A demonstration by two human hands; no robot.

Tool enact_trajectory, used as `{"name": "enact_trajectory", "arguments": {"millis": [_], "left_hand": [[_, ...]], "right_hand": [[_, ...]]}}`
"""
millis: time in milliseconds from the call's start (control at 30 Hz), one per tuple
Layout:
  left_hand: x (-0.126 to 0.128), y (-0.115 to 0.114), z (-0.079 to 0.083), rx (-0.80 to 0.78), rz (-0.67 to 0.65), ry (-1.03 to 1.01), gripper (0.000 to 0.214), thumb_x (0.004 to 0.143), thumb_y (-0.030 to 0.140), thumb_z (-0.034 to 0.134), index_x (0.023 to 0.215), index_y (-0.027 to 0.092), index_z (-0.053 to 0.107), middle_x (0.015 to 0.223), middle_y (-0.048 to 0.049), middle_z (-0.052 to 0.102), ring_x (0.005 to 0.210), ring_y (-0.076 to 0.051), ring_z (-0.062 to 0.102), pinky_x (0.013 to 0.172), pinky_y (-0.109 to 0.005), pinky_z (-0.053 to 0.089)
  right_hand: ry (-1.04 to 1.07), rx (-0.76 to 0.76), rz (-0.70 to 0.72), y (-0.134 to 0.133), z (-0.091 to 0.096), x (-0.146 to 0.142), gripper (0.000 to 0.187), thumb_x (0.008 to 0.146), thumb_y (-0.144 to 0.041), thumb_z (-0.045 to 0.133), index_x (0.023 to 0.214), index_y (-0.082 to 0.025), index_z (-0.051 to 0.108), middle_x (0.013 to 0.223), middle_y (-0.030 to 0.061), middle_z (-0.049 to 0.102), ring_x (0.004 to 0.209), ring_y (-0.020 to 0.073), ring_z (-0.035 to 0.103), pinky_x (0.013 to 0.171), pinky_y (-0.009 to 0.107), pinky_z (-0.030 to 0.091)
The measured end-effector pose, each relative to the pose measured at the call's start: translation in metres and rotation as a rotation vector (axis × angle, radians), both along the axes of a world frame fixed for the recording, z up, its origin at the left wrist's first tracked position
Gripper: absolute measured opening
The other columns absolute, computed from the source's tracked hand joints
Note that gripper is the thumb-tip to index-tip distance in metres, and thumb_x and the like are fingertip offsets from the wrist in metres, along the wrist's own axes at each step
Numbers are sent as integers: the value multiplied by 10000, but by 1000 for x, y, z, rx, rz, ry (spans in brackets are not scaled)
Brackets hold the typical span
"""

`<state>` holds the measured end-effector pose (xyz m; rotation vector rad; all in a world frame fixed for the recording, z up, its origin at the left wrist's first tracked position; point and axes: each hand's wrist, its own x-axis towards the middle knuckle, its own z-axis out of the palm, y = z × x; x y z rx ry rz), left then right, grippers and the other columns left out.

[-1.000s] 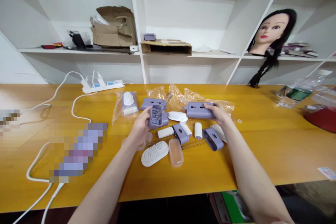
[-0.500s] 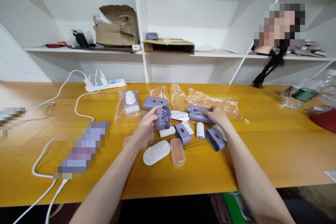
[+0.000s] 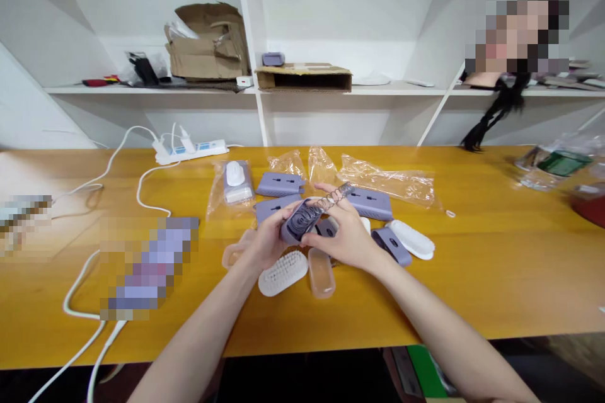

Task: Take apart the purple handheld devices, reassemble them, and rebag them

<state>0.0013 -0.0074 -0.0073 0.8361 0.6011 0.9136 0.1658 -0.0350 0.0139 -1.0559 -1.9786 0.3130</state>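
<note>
My left hand (image 3: 270,238) is wrapped round a purple plastic housing (image 3: 289,234), its open end tilted up toward me. A metal coil spring (image 3: 326,203) sits partly inside it and sticks out to the upper right. My right hand (image 3: 347,233) curls round the spring, thumb at the housing's rim and index finger stretched behind the coils. Below lie a white bristled brush head (image 3: 283,273) and a clear plastic cover (image 3: 322,273). Beside my right wrist are another purple housing (image 3: 391,245) and a white oval piece (image 3: 414,239). My hands partly hide other parts.
Purple casings (image 3: 281,184) and clear plastic bags (image 3: 392,177) lie behind my hands. A bagged purple unit (image 3: 237,181) is at left, near a white power strip (image 3: 193,151) with cables. Bottles (image 3: 558,167) stand at right. Shelves hold cardboard boxes (image 3: 305,77).
My right hand has left the purple casing at right and moved left to the housing. The spring now sticks out of the housing, which my left hand has tilted and lowered slightly.
</note>
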Motion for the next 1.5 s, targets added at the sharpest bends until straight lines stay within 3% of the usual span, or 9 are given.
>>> {"name": "enact_trajectory", "arguments": {"millis": [133, 267, 467, 667, 933, 1133, 1333, 1500], "left_hand": [[6, -5, 3, -92, 84, 46, 292, 736, 245, 521, 986, 187, 660, 793, -17, 683, 579, -139, 564, 535, -245, 456], [12, -7, 3, -64, 140, 50, 286, 714, 225, 523, 956, 176, 666, 849, -26, 691, 724, -176, 612, 621, -258, 479], [15, -9, 3, -61, 166, 49, 317, 711, 224, 540, 1000, 182, 665, 849, -25, 682, 739, -178, 608, 631, -263, 482], [14, -11, 8, -68, 156, 102, 296, 728, 191, 497, 990, 169, 632, 741, -12, 617, 518, -130, 515, 419, -235, 425], [10, -9, 5, -39, 118, 43, 263, 765, 197, 482, 974, 167, 639, 767, -23, 607, 554, -125, 510, 404, -225, 450], [7, -9, 6, -49, 132, 27, 281, 755, 227, 513, 996, 167, 644, 807, -29, 605, 565, -120, 507, 396, -220, 444], [7, -9, 8, -17, 117, 38, 231, 733, 247, 529, 924, 165, 630, 806, -38, 609, 552, -121, 500, 374, -216, 416], [7, -10, 7, -11, 156, 77, 221, 741, 254, 505, 894, 153, 630, 751, -48, 622, 511, -126, 493, 347, -216, 387]], "right_hand": [[48, -46, -94, -6, -3, -14, 293, 673, -212, 708, 961, -240, 658, 1299, 79, 523, 1253, 281, 483, 1017, 475, 425], [52, -30, -136, -7, -6, -21, 187, 687, -143, 642, 850, -233, 664, 1136, 66, 612, 1178, 260, 540, 1036, 469, 415], [49, -36, -165, -1, -8, -22, 182, 645, -98, 626, 769, -221, 679, 1244, 68, 569, 1201, 258, 522, 1025, 454, 421], [46, -124, -44, 8, -2, -14, 221, 605, -76, 639, 774, -215, 666, 1123, 64, 627, 1099, 233, 589, 970, 418, 449], [324, -324, 115, 16, -6, -10, 210, 618, -140, 703, 811, -220, 678, 1080, 43, 624, 1070, 209, 593, 991, 411, 436], [505, -494, 242, 16, -4, -10, 180, 633, -191, 723, 801, -243, 685, 1086, 16, 595, 1076, 211, 570, 925, 411, 499], [458, -536, 315, 15, -1, -8, 151, 675, -208, 698, 823, -237, 700, 1139, 24, 574, 1073, 217, 566, 805, 365, 548], [374, -433, 331, 16, -2, -7, 170, 688, -158, 673, 836, -232, 711, 1148, 19, 610, 1137, 212, 559, 1002, 404, 436]]}}
